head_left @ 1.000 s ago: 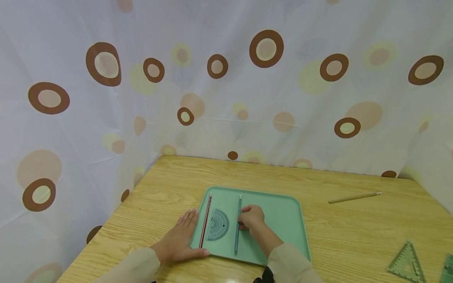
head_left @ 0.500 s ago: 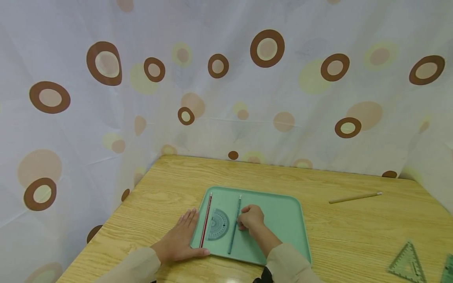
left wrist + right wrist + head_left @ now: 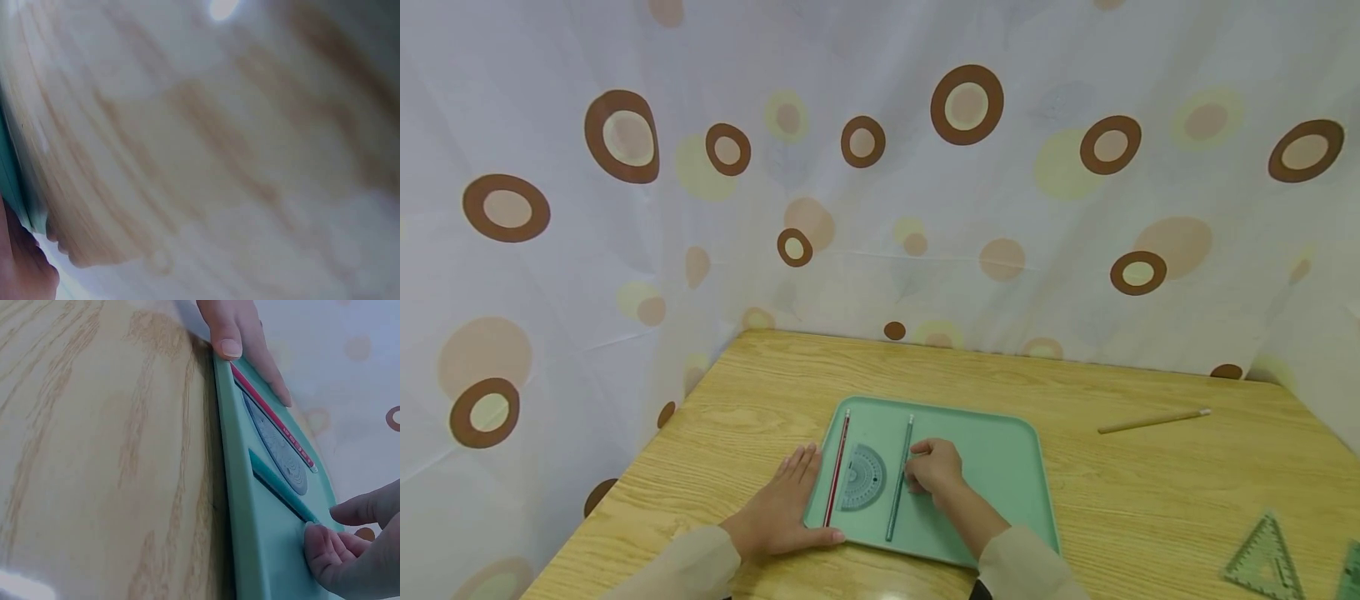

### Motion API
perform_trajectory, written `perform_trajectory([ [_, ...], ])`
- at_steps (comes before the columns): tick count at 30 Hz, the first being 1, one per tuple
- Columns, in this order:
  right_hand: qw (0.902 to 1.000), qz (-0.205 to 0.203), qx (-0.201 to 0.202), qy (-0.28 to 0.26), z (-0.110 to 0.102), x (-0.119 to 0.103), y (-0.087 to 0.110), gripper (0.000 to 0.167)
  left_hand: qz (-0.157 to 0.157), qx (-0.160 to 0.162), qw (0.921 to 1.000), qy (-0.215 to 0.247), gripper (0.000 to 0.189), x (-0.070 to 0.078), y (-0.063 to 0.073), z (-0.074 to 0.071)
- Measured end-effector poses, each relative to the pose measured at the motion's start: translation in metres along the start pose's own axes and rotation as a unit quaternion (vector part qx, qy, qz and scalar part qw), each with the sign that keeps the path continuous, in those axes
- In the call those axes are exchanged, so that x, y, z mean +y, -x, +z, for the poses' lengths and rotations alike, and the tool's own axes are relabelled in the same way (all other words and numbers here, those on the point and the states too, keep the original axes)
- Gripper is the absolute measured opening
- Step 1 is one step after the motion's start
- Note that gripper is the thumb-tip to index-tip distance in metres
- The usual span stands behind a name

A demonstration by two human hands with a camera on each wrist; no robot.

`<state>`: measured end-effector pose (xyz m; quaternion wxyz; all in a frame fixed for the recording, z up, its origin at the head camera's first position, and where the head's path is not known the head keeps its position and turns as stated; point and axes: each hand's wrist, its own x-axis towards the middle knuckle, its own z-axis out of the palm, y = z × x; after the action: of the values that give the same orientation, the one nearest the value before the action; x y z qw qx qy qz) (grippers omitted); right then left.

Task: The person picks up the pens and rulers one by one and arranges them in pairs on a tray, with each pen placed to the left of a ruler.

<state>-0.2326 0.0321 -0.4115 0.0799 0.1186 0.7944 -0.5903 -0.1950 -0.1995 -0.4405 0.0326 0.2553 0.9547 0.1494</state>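
Observation:
A teal pencil (image 3: 899, 479) lies lengthwise on a mint-green tray (image 3: 992, 467). Right beside its middle is my right hand (image 3: 936, 468), with fingers loosely curled at the pencil's right side. In the right wrist view, thumb and fingers stand apart, and the pencil (image 3: 281, 487) runs up to the fingertips. My left hand (image 3: 782, 508) lies flat at the tray's left edge, its fingers straight and its thumb along the front left corner. Between the hands, a red pencil (image 3: 837, 468) lies along the tray's left side, with a clear protractor (image 3: 862, 477) next to it.
On the wooden table (image 3: 1135, 500) a tan pencil (image 3: 1153, 420) lies to the right of the tray. A green set square (image 3: 1264, 558) sits at front right, with another green piece (image 3: 1351, 573) cut off by the frame. A patterned curtain (image 3: 880, 192) hangs behind.
The teal pencil's near end has swung a little left. My right hand, earlier gripping that pencil, has loosened and shifted slightly right. The left hand stays still.

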Motion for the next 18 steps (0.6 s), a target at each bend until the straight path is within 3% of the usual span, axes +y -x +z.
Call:
perform_trajectory([
  [10, 0.9986, -0.037, -0.018, -0.034, -0.022, 0.002, 0.005, 0.027, -0.002, 0.004, 1.0000, 0.000, 0.110, -0.001, 0.000, 0.004],
  [18, 0.9970, -0.073, -0.021, -0.016, -0.042, 0.002, 0.004, 0.026, -0.004, 0.001, 0.9999, -0.014, 0.110, -0.003, -0.002, 0.005],
])
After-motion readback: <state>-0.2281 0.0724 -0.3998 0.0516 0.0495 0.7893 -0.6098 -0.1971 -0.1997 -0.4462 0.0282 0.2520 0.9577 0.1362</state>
